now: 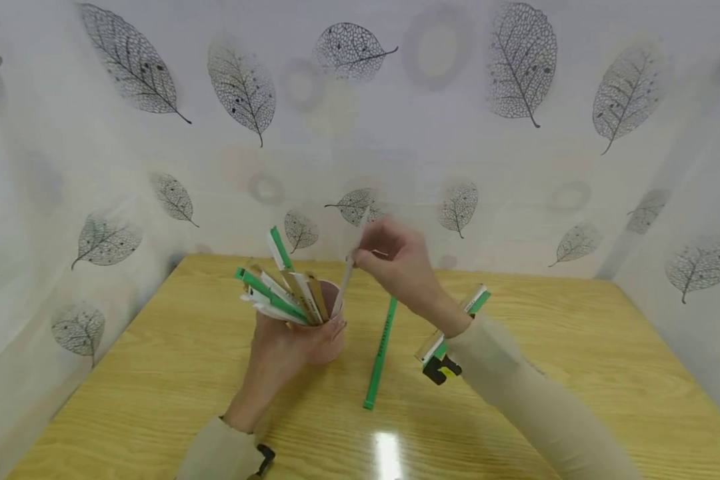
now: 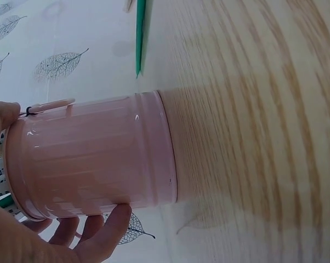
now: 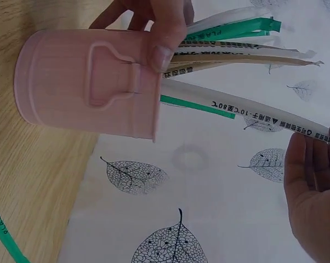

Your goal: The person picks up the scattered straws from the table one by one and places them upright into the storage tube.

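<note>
My left hand [image 1: 285, 350] grips a pink metal cup [image 2: 94, 159] standing upright on the table, its thumb at the rim and its fingers around the side. Several paper-wrapped straws [image 1: 300, 297] in white, green and brown stick out of the cup, leaning left. Between thumb and fingers, my right hand [image 1: 402, 267] pinches a white wrapped straw [image 3: 252, 109] with printed lettering. That straw stands tilted at the right side of the cup, its lower end inside the rim. The cup's wire handle [image 3: 94, 74] shows in the right wrist view.
A green wrapped straw [image 1: 379, 360] lies on the wooden table [image 1: 552, 347] right of the cup. Farther right, white and green wrapped straws [image 1: 479, 298] lie together, partly hidden by the right forearm. Leaf-printed cloth [image 1: 396, 153] stands behind the table and along its sides.
</note>
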Available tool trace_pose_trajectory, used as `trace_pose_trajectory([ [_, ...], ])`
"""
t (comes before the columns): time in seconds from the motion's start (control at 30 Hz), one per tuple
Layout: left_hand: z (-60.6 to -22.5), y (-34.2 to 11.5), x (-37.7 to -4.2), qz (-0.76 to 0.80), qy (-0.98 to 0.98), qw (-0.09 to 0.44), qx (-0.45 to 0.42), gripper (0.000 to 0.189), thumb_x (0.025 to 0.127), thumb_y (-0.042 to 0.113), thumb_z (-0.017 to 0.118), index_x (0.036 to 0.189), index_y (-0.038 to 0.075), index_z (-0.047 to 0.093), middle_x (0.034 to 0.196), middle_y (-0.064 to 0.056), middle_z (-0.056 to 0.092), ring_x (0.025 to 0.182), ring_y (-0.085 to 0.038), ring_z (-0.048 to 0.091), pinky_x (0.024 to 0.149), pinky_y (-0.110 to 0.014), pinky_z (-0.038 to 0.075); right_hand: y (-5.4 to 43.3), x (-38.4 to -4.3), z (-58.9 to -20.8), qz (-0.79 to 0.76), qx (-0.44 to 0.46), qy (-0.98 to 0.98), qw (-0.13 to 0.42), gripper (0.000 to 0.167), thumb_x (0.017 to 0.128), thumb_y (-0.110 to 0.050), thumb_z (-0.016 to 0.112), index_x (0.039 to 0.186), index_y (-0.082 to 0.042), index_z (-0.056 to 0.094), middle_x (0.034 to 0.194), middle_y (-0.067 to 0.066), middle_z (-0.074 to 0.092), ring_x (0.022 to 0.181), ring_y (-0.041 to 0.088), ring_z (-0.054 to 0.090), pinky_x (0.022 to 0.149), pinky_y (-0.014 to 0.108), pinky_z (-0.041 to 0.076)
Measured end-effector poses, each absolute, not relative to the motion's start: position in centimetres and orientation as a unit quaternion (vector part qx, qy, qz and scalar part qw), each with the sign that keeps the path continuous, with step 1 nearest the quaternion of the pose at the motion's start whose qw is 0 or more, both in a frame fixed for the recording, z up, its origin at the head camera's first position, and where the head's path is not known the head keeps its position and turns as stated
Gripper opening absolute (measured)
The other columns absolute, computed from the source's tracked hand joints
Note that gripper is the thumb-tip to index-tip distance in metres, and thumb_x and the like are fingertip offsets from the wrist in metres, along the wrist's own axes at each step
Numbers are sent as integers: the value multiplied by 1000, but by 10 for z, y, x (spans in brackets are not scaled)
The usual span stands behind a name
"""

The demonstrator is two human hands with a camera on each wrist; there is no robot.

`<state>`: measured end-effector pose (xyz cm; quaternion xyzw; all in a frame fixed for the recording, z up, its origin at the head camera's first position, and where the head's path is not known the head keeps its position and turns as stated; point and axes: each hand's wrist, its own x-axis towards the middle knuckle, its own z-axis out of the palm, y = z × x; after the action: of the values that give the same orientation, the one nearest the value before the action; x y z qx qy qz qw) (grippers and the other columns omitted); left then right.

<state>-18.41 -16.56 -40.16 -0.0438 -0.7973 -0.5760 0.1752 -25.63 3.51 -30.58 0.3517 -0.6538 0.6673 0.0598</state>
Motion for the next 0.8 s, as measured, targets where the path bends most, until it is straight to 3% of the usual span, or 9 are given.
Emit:
trace_pose_trajectory([
  [0.2,-403,-167,-183,-585,-790,172,-55,76,78,33,91,139,25,46,130,5,62,121,-11,62,107,-33,49,24,-254,-322,593,391,-703,35,5,89,1,65,94,0,67,91,13,70,87,14,69,81,34,62],
  [0.4,-404,-167,-183,-582,-791,177,-64,69,78,33,91,134,29,51,125,10,66,116,-9,64,101,-24,49,16,-250,-339,554,408,-726,-7,9,89,2,64,95,-2,68,93,12,70,86,13,70,76,30,62],
  [0.57,-404,-168,-184,-565,-803,181,-61,59,79,36,90,127,28,56,121,10,68,110,-8,66,96,-26,53,14,-249,-343,544,406,-734,-22,12,86,3,63,97,0,68,95,13,71,87,12,69,77,29,61],
  [0.8,-403,-168,-184,-559,-809,174,-50,63,79,40,89,130,30,54,125,11,65,114,-6,63,100,-31,51,18,-251,-346,535,442,-720,-13,10,88,3,65,97,-1,69,94,13,72,87,14,71,79,31,62],
])
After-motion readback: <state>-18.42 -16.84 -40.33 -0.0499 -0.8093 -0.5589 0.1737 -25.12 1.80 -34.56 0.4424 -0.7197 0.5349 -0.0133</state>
